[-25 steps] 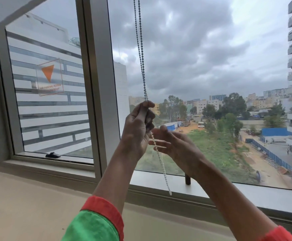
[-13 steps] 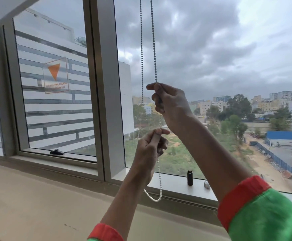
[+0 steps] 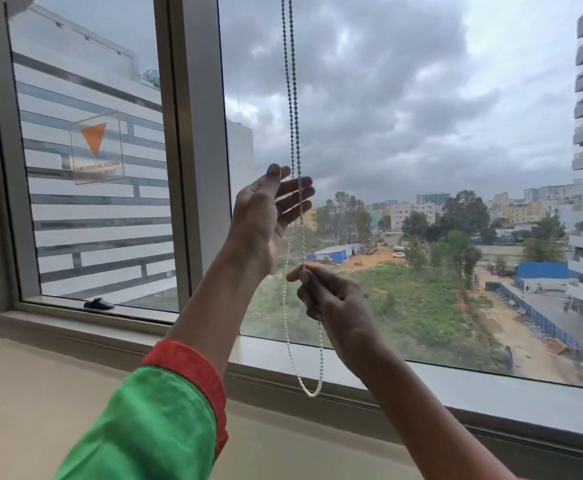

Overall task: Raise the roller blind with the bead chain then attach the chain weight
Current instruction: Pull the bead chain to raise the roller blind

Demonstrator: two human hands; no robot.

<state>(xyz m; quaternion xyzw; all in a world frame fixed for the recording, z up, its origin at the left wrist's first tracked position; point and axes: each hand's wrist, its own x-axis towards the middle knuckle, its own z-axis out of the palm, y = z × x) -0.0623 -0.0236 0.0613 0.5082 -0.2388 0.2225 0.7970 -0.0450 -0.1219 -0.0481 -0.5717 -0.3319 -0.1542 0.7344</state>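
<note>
— What did your window sill carry?
— Nothing that you could make out. The pale ledge ran along the foot of the glass, and the bottom loop of the bead chain hung in front of it.
— And the left pane?
— A small black latch sat on its lower frame.

Left of the hands, a grey window post divides the glass. Further left, an orange triangle sticker sits on the pane, with a black window latch below it. A beige sill runs beneath the hands. Beyond them stand trees and a blue-roofed shed.
</note>
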